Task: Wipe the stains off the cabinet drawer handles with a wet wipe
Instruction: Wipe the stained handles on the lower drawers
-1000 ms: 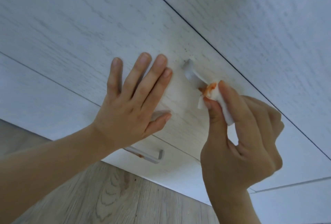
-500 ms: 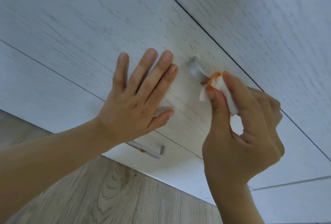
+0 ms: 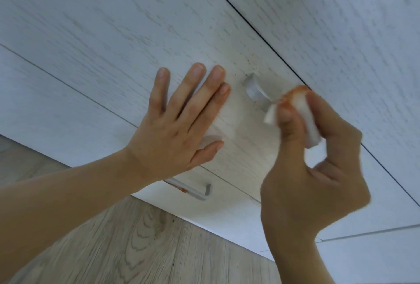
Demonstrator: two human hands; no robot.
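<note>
My right hand (image 3: 318, 170) pinches a folded white wet wipe (image 3: 302, 111) between thumb and fingers; the wipe's tip is stained orange-red and lies against the grey metal handle (image 3: 255, 91) of a white drawer front (image 3: 113, 45). Most of that handle is hidden behind the wipe and hand. My left hand (image 3: 179, 122) lies flat on the same drawer front, fingers straight, left of the handle. Below, a second grey handle (image 3: 193, 190) on the lower drawer carries an orange-red smear near its left part.
Small brownish specks (image 3: 248, 61) dot the drawer front above the upper handle. A dark gap (image 3: 238, 11) separates this drawer from the cabinet panel to the right. Light wood-grain floor (image 3: 136, 249) runs beneath the cabinet.
My right hand with the wipe has slid up and to the right along the upper handle, baring more of its left end. My left hand stays pressed flat on the drawer.
</note>
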